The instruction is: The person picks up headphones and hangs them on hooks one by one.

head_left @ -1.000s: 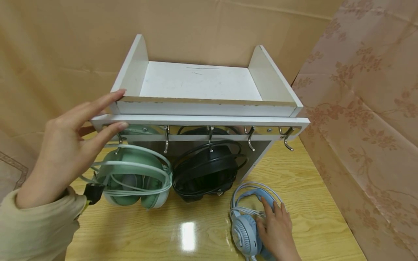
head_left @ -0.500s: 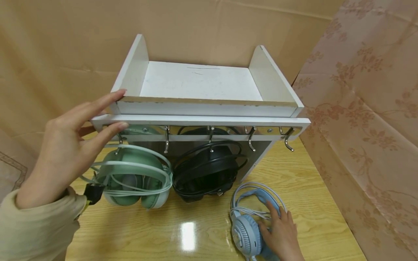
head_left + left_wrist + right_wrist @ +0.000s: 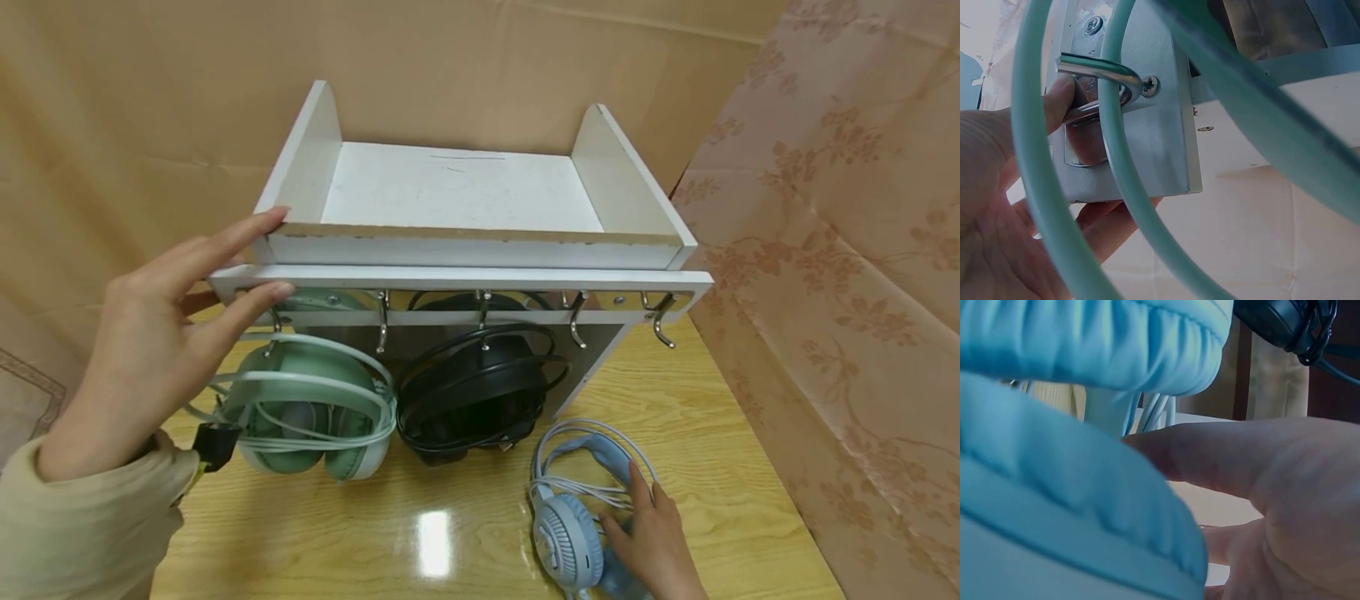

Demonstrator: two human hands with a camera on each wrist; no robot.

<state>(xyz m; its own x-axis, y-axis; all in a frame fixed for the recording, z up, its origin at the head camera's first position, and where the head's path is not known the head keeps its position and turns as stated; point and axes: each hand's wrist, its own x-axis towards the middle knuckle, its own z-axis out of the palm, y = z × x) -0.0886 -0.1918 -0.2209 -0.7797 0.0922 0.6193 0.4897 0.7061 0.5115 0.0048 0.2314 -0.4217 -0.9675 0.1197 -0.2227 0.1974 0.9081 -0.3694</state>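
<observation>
My left hand grips the left end of a white hook rack, index finger on the upper edge, thumb on the front. In the left wrist view the thumb presses beside a metal hook carrying a green headband. These green headphones hang at the left, and black headphones hang beside them from a middle hook. At the lower right, light blue headphones lie on the table. My right hand holds them by the far side, thumb between the padded ear cups, fingers round the outside.
The wooden table carries the rack. Two more hooks stick out at its right, with nothing hanging on them. An upper tray with raised sides tops the rack. Beige cloth hangs behind, and a patterned pink cloth at the right.
My right hand has slid right and slightly toward me along the light blue headband. The left hand and the hanging headphones stay where they were.
</observation>
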